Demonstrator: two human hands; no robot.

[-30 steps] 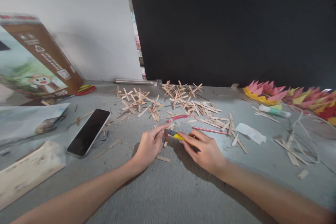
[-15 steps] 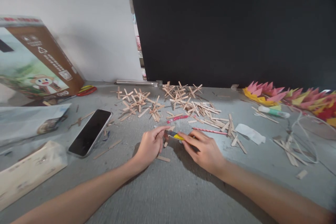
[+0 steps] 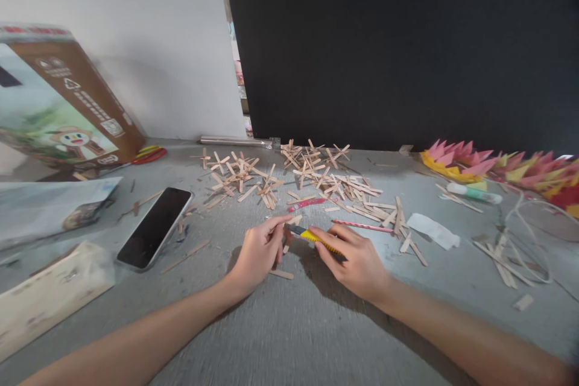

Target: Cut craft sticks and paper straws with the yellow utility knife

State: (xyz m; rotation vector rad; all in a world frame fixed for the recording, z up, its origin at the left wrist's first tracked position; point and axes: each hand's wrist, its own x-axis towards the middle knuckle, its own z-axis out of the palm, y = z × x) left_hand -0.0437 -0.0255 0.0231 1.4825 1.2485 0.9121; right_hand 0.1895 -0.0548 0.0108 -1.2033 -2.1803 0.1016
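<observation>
My right hand [image 3: 350, 256] is closed round a yellow utility knife [image 3: 312, 236], whose blade tip points left toward my left hand. My left hand [image 3: 260, 248] pinches a short wooden stick [image 3: 293, 221] against the grey table [image 3: 289, 325], right at the knife's tip. A cut-off stick piece [image 3: 281, 274] lies just below my left hand. Behind both hands spreads a heap of wooden sticks and glued stick crosses [image 3: 312, 178], with a red pencil [image 3: 362, 226] and a red pen [image 3: 306, 204] among them.
A black phone [image 3: 154, 227] lies at the left, beside a wooden block [image 3: 45, 301] and a printed cardboard box [image 3: 58, 108]. Pink and yellow paper flowers [image 3: 497, 169], a glue stick [image 3: 473, 192], white cord [image 3: 529, 235] and a paper scrap [image 3: 433, 230] sit at the right.
Both hands stay at the same spot; the knife has shifted slightly against the stick. The view has barely moved.
</observation>
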